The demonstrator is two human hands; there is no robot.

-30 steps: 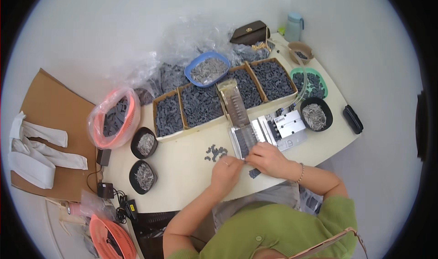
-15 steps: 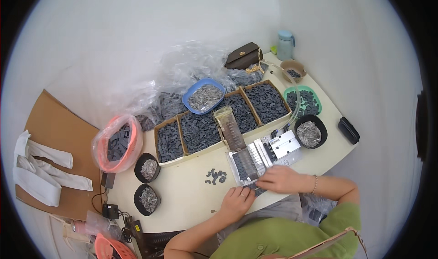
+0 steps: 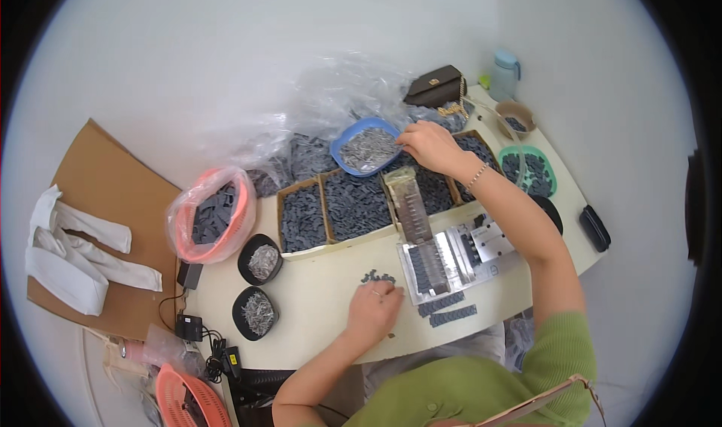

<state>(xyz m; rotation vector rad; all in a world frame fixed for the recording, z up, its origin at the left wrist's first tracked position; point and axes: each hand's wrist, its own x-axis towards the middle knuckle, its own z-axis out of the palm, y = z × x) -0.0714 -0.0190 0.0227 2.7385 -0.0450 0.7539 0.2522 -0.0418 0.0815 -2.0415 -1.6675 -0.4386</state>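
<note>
My right hand (image 3: 430, 146) reaches far across the table to the blue bowl (image 3: 347, 136) of small silvery metal pieces, fingers curled at its right rim; whether it holds any I cannot tell. My left hand (image 3: 374, 309) rests on the pale table (image 3: 323, 318), fingers bent, beside a small heap of dark parts (image 3: 377, 278). Between the hands stands a metal jig (image 3: 451, 255) with a clear sloping chute (image 3: 408, 203). Two strips of dark parts (image 3: 447, 310) lie at the front edge.
Cardboard trays (image 3: 354, 205) of dark parts line the middle. Two black bowls (image 3: 259, 286) of silvery pieces, an orange basket (image 3: 210, 216) in plastic, a green basket (image 3: 531, 170), a brown purse (image 3: 435, 87), a bottle (image 3: 505, 74) and a black case (image 3: 595, 228) stand around. Cables (image 3: 197, 337) lie at left.
My right hand has left the jig and stretched out to the blue bowl at the back. My left hand has stayed on the table near the small heap.
</note>
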